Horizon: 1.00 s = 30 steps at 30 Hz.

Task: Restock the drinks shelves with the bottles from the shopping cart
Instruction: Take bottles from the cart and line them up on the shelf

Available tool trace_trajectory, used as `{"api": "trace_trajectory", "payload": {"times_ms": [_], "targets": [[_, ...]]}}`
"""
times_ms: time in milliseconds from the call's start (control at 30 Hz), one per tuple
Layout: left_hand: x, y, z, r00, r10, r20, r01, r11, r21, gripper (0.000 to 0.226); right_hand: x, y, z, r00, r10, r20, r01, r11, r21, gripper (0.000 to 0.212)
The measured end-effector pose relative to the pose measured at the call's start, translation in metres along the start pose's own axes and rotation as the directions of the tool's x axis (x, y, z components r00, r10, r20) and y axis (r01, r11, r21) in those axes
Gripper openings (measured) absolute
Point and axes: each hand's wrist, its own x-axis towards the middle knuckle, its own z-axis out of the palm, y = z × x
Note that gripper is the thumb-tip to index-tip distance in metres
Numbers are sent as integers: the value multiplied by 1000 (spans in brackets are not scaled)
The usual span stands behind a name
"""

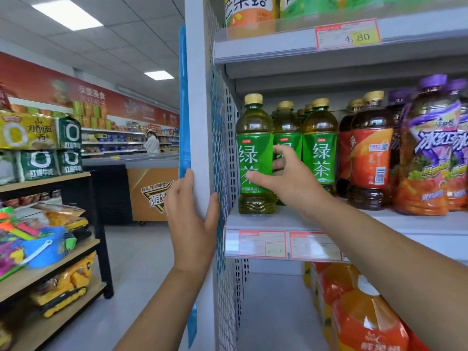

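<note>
My R hand (286, 178) grips the front green tea bottle (254, 153) round its label: thumb across the front, fingers (281, 153) curled into the gap betw it & the bottle behind. The bottle's upright w/ its base on the middle shelf (253, 220), at the far L end, just beside the mesh side panel (217, 148). Gold cap on, liquid yellow-green.

My L hand (192, 224) holds the upright post (200, 122) at the shelf's corner, fingers round its L edge, thumb on the R edge.

To the R of my bottle on the same shelf there's another row of green tea (320, 148), then dark tea bottles w/ red labels (369, 153), then big purple-capped bottles (430, 148). Price tags (263, 244) sit in the strip on the shelf's front edge, print too blurred to read. The top shelf tag (348, 34) reads 4.80. Orange drink packs (354, 312) are on the lower shelf, under my R forearm.

Off L: a wooden rack w/ toys (63, 287) & a person in white (152, 143) far down the aisle
</note>
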Motion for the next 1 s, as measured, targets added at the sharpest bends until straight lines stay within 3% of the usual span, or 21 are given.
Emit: {"api": "trace_trajectory", "payload": {"times_ms": [467, 533, 633, 700, 767, 867, 933, 1000], "targets": [[-2, 1, -3, 999, -8, 36, 8, 1000, 17, 55, -9, -4, 0, 998, 57, 28, -50, 978, -204, 80], [-7, 9, -7, 1000, -15, 19, 15, 999, 38, 53, -27, -7, -16, 998, -34, -58, 19, 970, -243, 72], [-35, 36, -16, 997, 78, -8, -77, 995, 60, 49, -73, -9, -49, 956, -244, -165, 196, 945, -261, 42], [-70, 58, -19, 986, 148, 79, -147, 989, -21, 42, -112, -1, -75, 960, -250, -127, 205, 933, -295, 28], [-110, 79, -19, 957, 125, 263, -75, 979, -191, 38, -151, 13, -102, 989, -148, -33, 125, 921, -370, 23], [-169, 111, -14, 804, 95, 587, 156, 919, -363, 39, -202, 41, -146, 987, 131, 98, -64, 863, -501, 25], [-205, 131, -9, 629, 134, 766, 259, 893, -369, 38, -231, 57, -173, 925, 339, 170, -170, 771, -614, 32], [-235, 148, -4, 402, 198, 894, 312, 888, -337, 41, -257, 70, -194, 818, 536, 209, -243, 651, -719, 39]]}}
